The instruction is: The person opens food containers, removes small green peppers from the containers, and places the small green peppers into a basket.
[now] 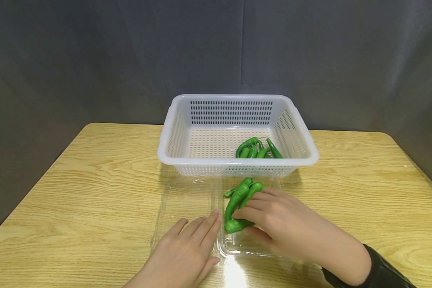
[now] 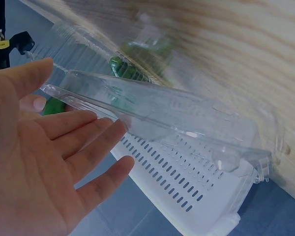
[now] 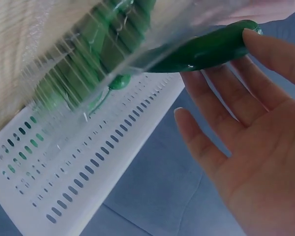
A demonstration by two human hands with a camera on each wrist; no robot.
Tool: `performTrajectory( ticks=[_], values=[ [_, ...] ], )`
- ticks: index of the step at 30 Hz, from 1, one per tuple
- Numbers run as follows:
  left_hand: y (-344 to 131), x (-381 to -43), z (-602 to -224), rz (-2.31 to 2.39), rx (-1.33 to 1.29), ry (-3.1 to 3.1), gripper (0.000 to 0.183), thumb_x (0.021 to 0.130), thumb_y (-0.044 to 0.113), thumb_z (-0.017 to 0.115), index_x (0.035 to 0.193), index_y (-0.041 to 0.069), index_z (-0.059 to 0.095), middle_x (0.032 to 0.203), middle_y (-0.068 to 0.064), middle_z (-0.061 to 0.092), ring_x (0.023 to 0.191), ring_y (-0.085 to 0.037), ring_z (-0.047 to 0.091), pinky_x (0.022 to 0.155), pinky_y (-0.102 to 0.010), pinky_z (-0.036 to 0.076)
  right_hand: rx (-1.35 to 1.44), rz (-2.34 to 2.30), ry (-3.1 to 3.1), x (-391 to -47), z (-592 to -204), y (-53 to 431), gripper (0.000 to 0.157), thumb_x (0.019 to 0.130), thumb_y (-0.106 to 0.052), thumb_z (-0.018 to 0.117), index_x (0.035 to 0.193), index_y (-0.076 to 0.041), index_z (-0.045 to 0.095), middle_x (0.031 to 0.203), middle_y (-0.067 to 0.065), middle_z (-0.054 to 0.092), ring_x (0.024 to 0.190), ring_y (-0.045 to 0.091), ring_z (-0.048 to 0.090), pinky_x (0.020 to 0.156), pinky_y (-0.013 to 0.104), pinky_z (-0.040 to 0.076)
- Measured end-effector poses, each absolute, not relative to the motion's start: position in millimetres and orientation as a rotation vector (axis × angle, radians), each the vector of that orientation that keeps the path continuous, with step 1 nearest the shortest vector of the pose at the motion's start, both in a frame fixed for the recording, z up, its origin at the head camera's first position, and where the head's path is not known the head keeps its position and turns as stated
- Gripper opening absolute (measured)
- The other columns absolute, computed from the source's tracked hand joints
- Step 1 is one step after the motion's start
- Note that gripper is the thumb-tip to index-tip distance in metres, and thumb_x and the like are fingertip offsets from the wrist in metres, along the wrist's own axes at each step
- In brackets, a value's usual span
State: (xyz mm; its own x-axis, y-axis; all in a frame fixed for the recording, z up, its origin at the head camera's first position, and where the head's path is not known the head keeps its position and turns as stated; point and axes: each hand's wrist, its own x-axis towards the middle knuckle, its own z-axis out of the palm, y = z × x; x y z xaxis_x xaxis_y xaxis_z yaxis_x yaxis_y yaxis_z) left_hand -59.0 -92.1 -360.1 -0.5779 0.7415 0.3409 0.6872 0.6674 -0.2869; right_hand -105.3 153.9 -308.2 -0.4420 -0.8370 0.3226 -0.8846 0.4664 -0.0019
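Note:
A clear plastic clamshell box (image 1: pixel 237 251) lies opened out on the table, its two halves side by side. Several green peppers (image 1: pixel 236 199) are in the right half. My right hand (image 1: pixel 281 220) is over that half and holds one green pepper (image 3: pixel 206 51), thumb on top near one end and fingers beneath. In the head view this pepper lies crosswise at the near end of the others. My left hand (image 1: pixel 183 248), fingers straight, rests over the left half (image 1: pixel 181 196), fingertips at the fold between the halves. The left wrist view shows its palm beside the plastic edge (image 2: pixel 152 125).
Behind the box stands a white perforated basket (image 1: pixel 237 161), its front wall close to the box's far edge. More green peppers (image 1: pixel 253 152) lie in its front right part. The wooden table (image 1: pixel 75 208) extends to both sides, with a dark curtain (image 1: pixel 111 60) behind.

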Motion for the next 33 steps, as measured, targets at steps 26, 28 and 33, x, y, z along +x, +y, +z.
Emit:
performTrajectory(
  ticks=[26,28,33],
  values=[
    [-93,-60,-360,0.124,-1.129,-2.456,0.068,0.090,0.051,0.062,0.136,0.001,0.058,0.138,-0.010,0.059,0.108,-0.018,0.064,0.084,-0.036,0.055,1.315,0.236,-2.146,-113,-293,155,0.032,0.106,-0.023,0.045,0.111,-0.006,0.071,0.104,0.004,0.071,0.100,0.025,0.064,0.096,0.039,0.047],
    [-93,-61,-360,0.116,-1.127,-2.454,0.069,0.089,0.051,0.063,0.135,0.001,0.058,0.137,-0.010,0.059,0.108,-0.018,0.064,0.083,-0.036,0.055,1.285,0.225,-2.118,-114,-293,156,0.040,0.108,-0.026,0.037,0.110,-0.005,0.071,0.101,0.006,0.071,0.098,0.026,0.064,0.093,0.040,0.048],
    [-92,-61,-361,0.113,-1.122,-2.448,0.069,0.089,0.052,0.063,0.135,0.001,0.058,0.137,-0.010,0.059,0.107,-0.018,0.064,0.083,-0.036,0.054,1.257,0.217,-2.097,-116,-292,157,0.041,0.108,-0.026,0.037,0.109,-0.004,0.071,0.099,0.007,0.071,0.098,0.028,0.065,0.092,0.041,0.049]
  ],
)
